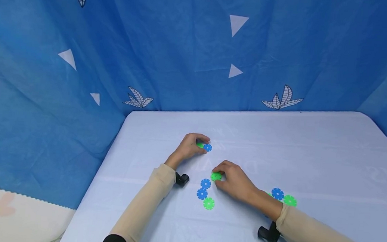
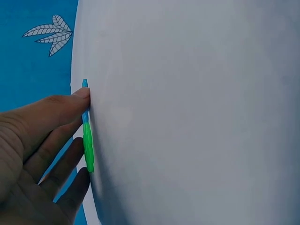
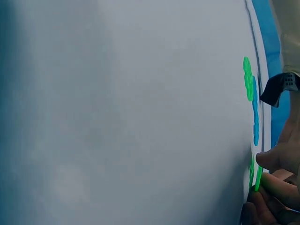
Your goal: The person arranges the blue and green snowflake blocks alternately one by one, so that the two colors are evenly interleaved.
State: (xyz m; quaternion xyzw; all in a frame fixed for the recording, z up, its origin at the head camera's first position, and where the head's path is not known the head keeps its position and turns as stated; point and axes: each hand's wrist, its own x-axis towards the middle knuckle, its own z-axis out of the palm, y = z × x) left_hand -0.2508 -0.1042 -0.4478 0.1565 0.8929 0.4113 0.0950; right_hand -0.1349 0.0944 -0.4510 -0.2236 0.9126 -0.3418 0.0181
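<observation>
Left grip (image 1: 189,145) pinches a blue-and-green disc pair (image 1: 207,147), long axis sideways; right grip (image 1: 237,181), clamped on a green disc (image 1: 216,176), is nearer the two blue discs (image 1: 205,183), which lie just to its left on the bench (image 1: 296,150)

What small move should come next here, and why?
Probably bring the right hand and its pinched green disc toward the left hand: both hands are occupied but apart, and the left holds a blue disc touching another green one.
</observation>
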